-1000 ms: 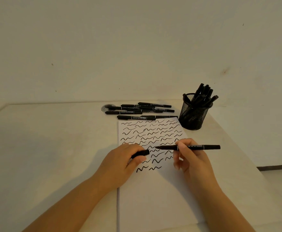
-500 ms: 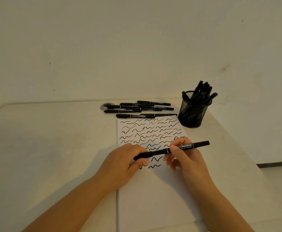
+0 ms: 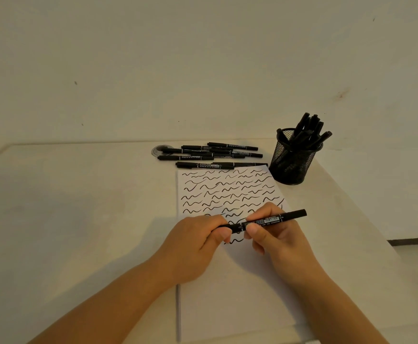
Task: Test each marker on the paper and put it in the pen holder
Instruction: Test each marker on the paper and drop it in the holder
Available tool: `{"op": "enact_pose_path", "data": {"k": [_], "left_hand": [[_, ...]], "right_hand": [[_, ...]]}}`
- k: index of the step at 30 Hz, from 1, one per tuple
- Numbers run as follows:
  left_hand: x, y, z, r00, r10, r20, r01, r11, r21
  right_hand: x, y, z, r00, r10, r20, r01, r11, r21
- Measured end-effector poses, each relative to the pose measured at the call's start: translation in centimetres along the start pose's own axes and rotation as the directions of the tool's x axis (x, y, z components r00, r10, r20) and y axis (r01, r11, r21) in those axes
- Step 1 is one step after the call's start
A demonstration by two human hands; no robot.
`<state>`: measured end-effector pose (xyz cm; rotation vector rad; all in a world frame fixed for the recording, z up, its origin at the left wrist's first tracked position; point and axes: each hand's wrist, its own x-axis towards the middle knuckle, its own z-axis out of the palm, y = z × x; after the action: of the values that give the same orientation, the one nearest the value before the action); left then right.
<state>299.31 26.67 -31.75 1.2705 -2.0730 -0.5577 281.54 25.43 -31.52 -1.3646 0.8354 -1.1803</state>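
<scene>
Both hands hold one marker (image 3: 265, 222) over the paper (image 3: 230, 291): the left hand (image 3: 198, 242) pinches its capped end, the right hand (image 3: 275, 234) its barrel. Many markers fill the pen holder (image 3: 293, 160) near the table's back right corner; several untested markers (image 3: 210, 155) lie along the back edge.

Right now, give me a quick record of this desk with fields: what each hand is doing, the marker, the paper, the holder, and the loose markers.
left hand: pinches the capped end of the marker
right hand: grips the marker's barrel
marker: black, held over the paper, cap on
paper: upper half covered in black squiggles, lower half blank
pen holder: black mesh cup beside the paper's top right corner, holding several markers
loose markers: lying on the table beyond the paper's top edge
</scene>
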Motion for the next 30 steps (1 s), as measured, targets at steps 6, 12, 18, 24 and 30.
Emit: {"op": "enact_pose_path", "data": {"k": [6,12,18,24,30], "left_hand": [[0.6,0.2,-0.2,0.999,-0.027,-0.019,0.026,0.999,-0.029],[1.4,0.3,-0.6,0.974,-0.073,-0.214,0.087,0.995,0.057],[2.1,1.5,-1.3,0.968,0.096,-0.234,-0.048,0.978,0.203],[5.6,1.2,-3.1,0.967,0.132,-0.220,-0.105,0.986,0.130],[11.6,-4.7,-5.0,0.989,-0.102,-0.102,0.138,0.884,0.447]], "right_hand": [[0.3,0.0,0.3,0.999,-0.007,-0.050,0.004,0.999,-0.048],[0.3,-0.1,0.3,0.924,-0.267,-0.273,0.073,0.825,-0.560],[2.1,-2.2,0.4,0.775,-0.556,0.300,0.403,0.069,-0.913],[4.9,-5.1,-1.9,0.842,-0.480,0.245,0.333,0.106,-0.937],[9.5,-7.9,-5.6,0.896,-0.371,-0.246,0.065,0.656,-0.752]]}}
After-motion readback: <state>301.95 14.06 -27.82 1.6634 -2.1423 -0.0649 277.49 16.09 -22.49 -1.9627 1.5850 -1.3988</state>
